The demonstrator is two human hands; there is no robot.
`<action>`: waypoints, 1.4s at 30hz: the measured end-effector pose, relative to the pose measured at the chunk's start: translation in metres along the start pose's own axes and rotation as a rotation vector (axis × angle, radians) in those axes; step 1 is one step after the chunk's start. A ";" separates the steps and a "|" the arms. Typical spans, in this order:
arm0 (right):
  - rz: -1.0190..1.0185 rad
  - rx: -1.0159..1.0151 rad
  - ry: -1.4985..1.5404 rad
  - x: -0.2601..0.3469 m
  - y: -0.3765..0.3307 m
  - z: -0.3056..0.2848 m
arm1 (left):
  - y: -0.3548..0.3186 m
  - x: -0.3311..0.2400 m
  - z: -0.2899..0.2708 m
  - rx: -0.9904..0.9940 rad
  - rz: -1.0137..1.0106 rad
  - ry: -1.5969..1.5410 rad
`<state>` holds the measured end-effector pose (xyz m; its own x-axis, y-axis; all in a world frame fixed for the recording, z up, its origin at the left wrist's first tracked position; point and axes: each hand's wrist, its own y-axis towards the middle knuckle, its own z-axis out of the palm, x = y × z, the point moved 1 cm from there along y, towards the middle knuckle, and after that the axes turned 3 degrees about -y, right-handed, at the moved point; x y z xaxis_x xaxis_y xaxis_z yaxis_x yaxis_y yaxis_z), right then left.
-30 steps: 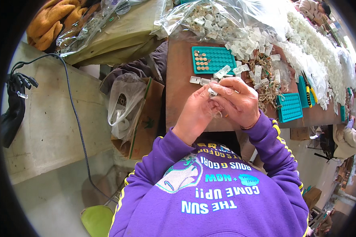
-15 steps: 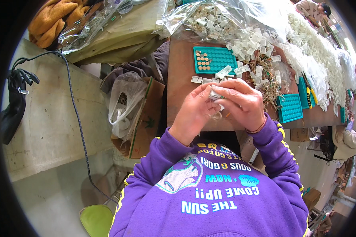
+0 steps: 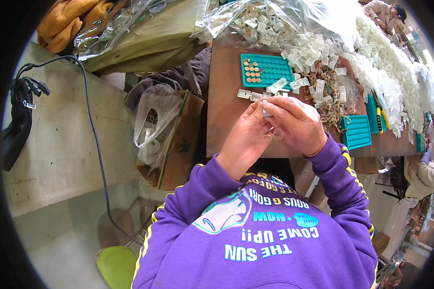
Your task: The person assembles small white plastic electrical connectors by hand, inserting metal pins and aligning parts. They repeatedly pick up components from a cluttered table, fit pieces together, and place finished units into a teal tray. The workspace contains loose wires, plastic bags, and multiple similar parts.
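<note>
Over the table's near edge, my left hand (image 3: 245, 140) and my right hand (image 3: 298, 124) meet, fingertips pinched together. Between them is a small white plastic case (image 3: 266, 113), mostly hidden by the fingers. Thin, pale looped strands (image 3: 275, 134) hang below it, too fine to make out clearly. Just beyond my fingertips lies a short row of similar white plastic cases (image 3: 244, 94). Behind these sits a teal pocketed tray (image 3: 280, 72), with several round, coin-like metal discs (image 3: 252, 72) in its left part.
Right of my hands lie tangled thin wires (image 3: 325, 94), a second teal tray (image 3: 357, 132) and yellow-black pliers (image 3: 382, 119). Clear plastic bags and heaped white cases (image 3: 308, 54) cover the far side. A cardboard box (image 3: 181, 139) with a plastic bag stands left. Other people sit far right.
My right hand has turned further over the small case, hiding more of it. My fingers have shifted, and the strands now show between my hands. The whole view has moved slightly.
</note>
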<state>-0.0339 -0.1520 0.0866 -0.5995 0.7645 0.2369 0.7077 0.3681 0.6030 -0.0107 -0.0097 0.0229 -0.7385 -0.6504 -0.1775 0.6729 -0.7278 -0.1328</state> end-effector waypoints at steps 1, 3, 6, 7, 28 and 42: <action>0.013 0.013 0.007 0.000 0.000 0.001 | 0.000 0.001 -0.001 -0.003 0.003 -0.016; 0.039 0.000 0.055 0.000 -0.002 0.002 | 0.001 0.003 -0.002 0.023 0.019 -0.028; 0.061 -0.003 0.071 0.001 -0.005 0.005 | 0.000 0.004 -0.002 0.012 0.013 -0.001; 0.063 -0.006 0.065 0.001 -0.005 0.006 | 0.001 0.004 -0.002 0.011 0.024 0.002; 0.208 0.063 0.135 -0.002 0.000 -0.004 | -0.010 -0.008 0.016 -0.197 0.256 0.671; 0.118 0.074 0.099 -0.002 -0.001 -0.010 | -0.013 -0.010 0.018 -0.163 0.154 0.611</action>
<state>-0.0370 -0.1586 0.0932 -0.5416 0.7504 0.3790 0.7991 0.3196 0.5092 -0.0132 0.0022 0.0436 -0.5082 -0.4684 -0.7228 0.8023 -0.5625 -0.1996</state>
